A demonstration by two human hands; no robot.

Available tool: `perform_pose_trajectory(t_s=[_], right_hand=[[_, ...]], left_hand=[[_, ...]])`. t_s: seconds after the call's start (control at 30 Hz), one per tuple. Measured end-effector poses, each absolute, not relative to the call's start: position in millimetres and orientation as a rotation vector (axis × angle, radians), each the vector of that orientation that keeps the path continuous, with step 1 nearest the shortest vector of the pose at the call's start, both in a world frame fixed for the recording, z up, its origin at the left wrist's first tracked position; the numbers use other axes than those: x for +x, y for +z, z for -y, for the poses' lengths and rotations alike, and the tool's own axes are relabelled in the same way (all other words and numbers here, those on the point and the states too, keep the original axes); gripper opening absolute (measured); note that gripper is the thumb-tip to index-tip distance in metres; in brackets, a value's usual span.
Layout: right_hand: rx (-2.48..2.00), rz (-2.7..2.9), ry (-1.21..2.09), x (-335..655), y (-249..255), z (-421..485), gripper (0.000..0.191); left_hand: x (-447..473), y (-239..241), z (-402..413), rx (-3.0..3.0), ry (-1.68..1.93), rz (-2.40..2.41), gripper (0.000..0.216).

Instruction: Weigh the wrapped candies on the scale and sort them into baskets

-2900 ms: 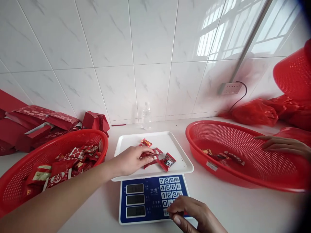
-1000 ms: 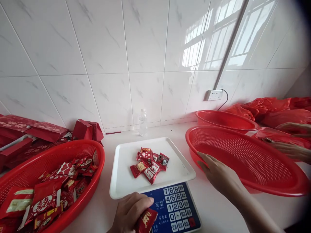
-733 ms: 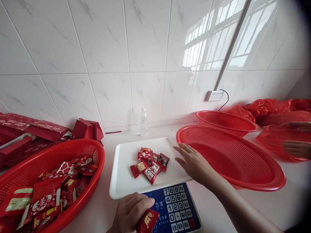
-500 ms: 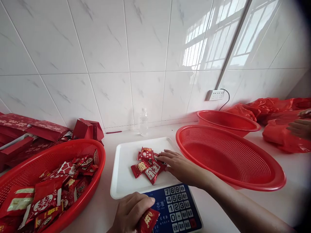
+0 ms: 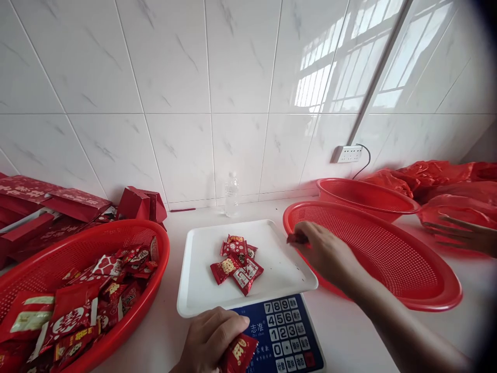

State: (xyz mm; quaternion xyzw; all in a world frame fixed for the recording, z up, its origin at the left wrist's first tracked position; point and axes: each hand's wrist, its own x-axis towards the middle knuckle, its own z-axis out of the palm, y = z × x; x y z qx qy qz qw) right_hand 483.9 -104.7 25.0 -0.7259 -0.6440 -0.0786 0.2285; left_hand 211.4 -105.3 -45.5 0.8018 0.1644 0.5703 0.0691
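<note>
My left hand (image 5: 215, 339) is closed around a red snack packet (image 5: 239, 353) at the front edge of the scale (image 5: 283, 331), partly covering its blue keypad panel. Over the left rim of the large red basket (image 5: 427, 290), my right hand (image 5: 324, 254) pinches a small dark red packet (image 5: 297, 238), mostly hidden by the fingers. Several red snack packets (image 5: 245, 274) lie in a loose pile on the white weighing tray (image 5: 198, 290).
On the left stands a red basket (image 5: 161, 259) full of snack packets, with red boxes (image 5: 77, 202) behind it. A clear bottle (image 5: 232, 196) stands by the wall. Another red basket (image 5: 365, 207) and red plastic bags (image 5: 458, 202) are at right, beside another person's hand (image 5: 462, 235).
My right hand has lifted a packet from the pile and moved right, off the tray to the basket rim. My left hand stays put. The other person's hand has shifted lower over the bags.
</note>
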Motion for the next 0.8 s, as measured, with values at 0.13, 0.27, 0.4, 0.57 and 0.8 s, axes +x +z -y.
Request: perform_pose_trajectory(t_s=[0.13, 0.27, 0.4, 0.57, 0.8], right_hand=[[-2.155, 1.692, -0.468, 500.0, 31.8, 100.8, 0.029], [-1.955, 1.97, -0.07, 470.3, 24.0, 88.0, 0.037], [-1.879, 2.114, 0.155, 429.1, 16.5, 70.3, 0.034], [-1.917, 2.139, 0.214, 407.1, 24.7, 60.9, 0.023], [-1.847, 2.053, 0.254, 415.4, 19.1, 65.1, 0.023]], left_hand=[[214.0, -44.7, 106.4, 2.398, 1.733, -0.478, 0.02], [212.3, -46.4, 104.4, 2.403, 1.713, -0.464, 0.02], [209.5, -49.4, 102.0, 2.402, 1.697, -0.46, 0.019], [206.7, -51.7, 99.1, 2.414, 1.687, -0.475, 0.017], [202.6, -54.7, 89.5, 2.554, 1.64, -0.308, 0.018]])
